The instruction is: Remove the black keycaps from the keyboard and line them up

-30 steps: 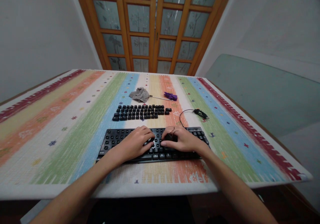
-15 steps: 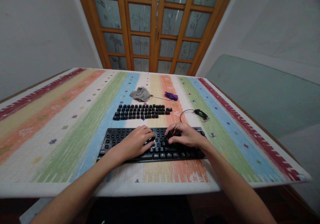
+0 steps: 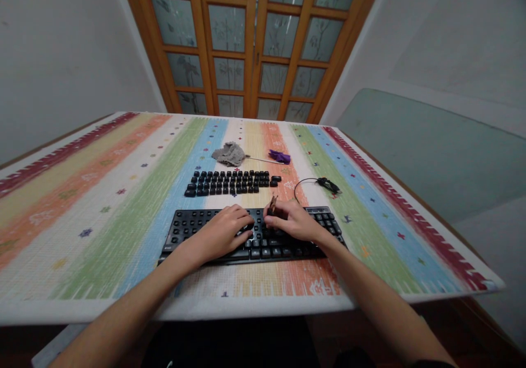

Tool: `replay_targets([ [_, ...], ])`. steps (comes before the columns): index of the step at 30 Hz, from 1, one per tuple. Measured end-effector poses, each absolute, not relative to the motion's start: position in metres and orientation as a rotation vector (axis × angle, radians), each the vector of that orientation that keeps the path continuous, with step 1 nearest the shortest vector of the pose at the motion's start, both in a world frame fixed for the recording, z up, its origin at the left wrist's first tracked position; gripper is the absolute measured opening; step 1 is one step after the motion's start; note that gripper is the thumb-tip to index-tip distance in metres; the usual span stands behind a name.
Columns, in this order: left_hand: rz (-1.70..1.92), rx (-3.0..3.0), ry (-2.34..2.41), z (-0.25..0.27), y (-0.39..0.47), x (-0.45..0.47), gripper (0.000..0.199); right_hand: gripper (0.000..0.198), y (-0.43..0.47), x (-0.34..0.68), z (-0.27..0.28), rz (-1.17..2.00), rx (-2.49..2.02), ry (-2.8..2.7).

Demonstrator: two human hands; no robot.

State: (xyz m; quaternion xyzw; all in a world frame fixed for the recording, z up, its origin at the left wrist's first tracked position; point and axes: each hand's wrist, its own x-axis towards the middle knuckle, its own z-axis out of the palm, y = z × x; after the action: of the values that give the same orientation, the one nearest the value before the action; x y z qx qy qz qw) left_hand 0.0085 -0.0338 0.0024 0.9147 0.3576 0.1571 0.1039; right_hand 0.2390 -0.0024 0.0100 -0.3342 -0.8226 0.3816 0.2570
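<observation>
A black keyboard (image 3: pixel 213 256) lies near the table's front edge; many of its keys on the left and middle lack caps, while caps remain along the bottom row and at the right. My left hand (image 3: pixel 224 231) rests on its middle, thumb and fingers apart, holding nothing visible. Just to the right, my right hand (image 3: pixel 293 221) is closed with thumb and fingertips around a small brownish thing (image 3: pixel 272 205) whose thin end points up; its kind is unclear. Both hands cover part of the keys. Behind the keyboard, several loose black keycaps (image 3: pixel 228 183) stand in rows.
A crumpled grey cloth (image 3: pixel 229 154) and a purple cloth-like bundle (image 3: pixel 280 156) lie farther back, with a thin rod (image 3: pixel 265 160) between them. The bundled black cable (image 3: pixel 327 184) sits behind the keyboard's right end. A striped cloth (image 3: pixel 104 225) covers the table.
My right hand has moved a little left and turned, bringing the brownish thing into view above its fingers. My left hand stays in about the same place.
</observation>
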Motion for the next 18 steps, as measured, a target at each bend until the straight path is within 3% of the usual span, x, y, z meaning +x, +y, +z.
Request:
replay_targets([
  [18,0.453,2.678,1.049,0.0086,-0.034,0.0071,0.02,0.043,0.0038,0.241,0.0055,1.22,-1.005,-1.886],
])
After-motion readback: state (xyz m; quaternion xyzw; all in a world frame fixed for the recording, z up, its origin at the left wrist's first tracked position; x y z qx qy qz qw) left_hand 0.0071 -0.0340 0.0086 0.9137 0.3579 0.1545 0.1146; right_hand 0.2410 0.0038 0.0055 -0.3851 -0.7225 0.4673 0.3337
